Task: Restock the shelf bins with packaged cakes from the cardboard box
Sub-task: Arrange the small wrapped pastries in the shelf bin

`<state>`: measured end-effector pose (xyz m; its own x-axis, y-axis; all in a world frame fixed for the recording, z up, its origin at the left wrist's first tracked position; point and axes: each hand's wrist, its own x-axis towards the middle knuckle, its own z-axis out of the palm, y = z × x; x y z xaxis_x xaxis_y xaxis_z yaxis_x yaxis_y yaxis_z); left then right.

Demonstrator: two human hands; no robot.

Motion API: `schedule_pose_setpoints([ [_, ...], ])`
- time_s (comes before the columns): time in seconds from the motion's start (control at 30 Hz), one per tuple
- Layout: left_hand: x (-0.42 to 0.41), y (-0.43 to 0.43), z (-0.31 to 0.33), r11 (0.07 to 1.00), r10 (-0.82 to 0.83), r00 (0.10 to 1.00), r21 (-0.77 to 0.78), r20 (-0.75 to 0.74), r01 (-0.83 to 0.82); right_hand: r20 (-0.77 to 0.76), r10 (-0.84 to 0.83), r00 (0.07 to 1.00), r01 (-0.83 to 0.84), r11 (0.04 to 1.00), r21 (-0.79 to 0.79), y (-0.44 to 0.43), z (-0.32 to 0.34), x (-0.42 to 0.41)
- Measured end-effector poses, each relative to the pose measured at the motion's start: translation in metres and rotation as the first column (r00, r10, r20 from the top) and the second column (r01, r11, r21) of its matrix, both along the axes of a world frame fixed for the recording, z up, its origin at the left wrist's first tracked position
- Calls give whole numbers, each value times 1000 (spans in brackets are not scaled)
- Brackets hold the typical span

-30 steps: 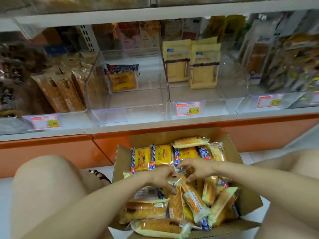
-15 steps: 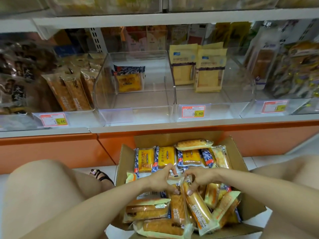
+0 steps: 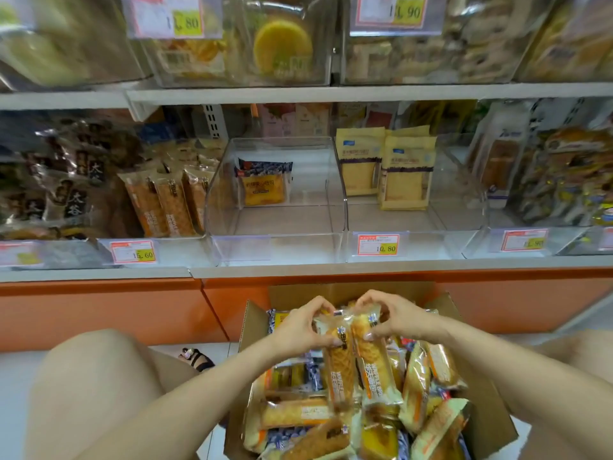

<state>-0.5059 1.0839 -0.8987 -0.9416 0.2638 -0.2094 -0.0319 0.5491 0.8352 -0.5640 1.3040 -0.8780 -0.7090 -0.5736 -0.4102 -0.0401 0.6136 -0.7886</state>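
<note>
An open cardboard box (image 3: 487, 406) full of several packaged cakes stands on the floor below the shelf. My left hand (image 3: 298, 327) and my right hand (image 3: 394, 315) together grip the top ends of two long waffle cake packs (image 3: 356, 363), lifted above the box and hanging side by side. On the shelf, a clear bin (image 3: 275, 200) holds one blue and yellow cake pack (image 3: 263, 185). To its left another bin holds upright waffle cake packs (image 3: 166, 204) of the same kind.
A bin with yellow packets (image 3: 386, 167) stands right of the clear bin. Price tags (image 3: 378, 244) line the shelf edge (image 3: 298, 268). An upper shelf carries more filled bins (image 3: 252, 44). My knees (image 3: 96, 376) flank the box, and an orange base panel (image 3: 99, 310) runs under the shelf.
Both hands have gathered two waffle cake packs and raised them out of the box. The view has tilted up, showing the upper shelf.
</note>
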Motion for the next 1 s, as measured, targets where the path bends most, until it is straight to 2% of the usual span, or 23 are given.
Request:
schedule_pose_setpoints([
  [0.1, -7, -19, 23, 998, 54, 995, -28, -79, -57, -119, -65, 991, 57, 996, -64, -6, 26, -3],
  [0.23, -16, -46, 55, 988, 150, 979, -2, -140, -152, -199, -167, 966, 136, 978, -161, -21, 55, -7],
  [0.33, -19, -66, 79, 974, 221, 949, -5, -225, -228, -286, -132, 949, 82, 980, -179, -41, 78, -15],
  [0.5, -17, -111, 119, 947, 289, 885, -26, -366, -320, -338, -81, 938, -11, 966, -260, -89, 115, -27],
  [0.7, -7, -175, 166, 894, 376, 813, -56, -445, -444, -415, -72, 907, -90, 930, -358, -162, 142, -30],
  [0.83, -5, -219, 191, 859, 408, 753, -63, -517, -509, -412, -198, 889, -55, 849, -526, -216, 148, -28],
  [1.0, -15, -262, 202, 763, 485, 635, -63, -601, -643, -380, -345, 858, 6, 747, -665, -273, 153, -32],
])
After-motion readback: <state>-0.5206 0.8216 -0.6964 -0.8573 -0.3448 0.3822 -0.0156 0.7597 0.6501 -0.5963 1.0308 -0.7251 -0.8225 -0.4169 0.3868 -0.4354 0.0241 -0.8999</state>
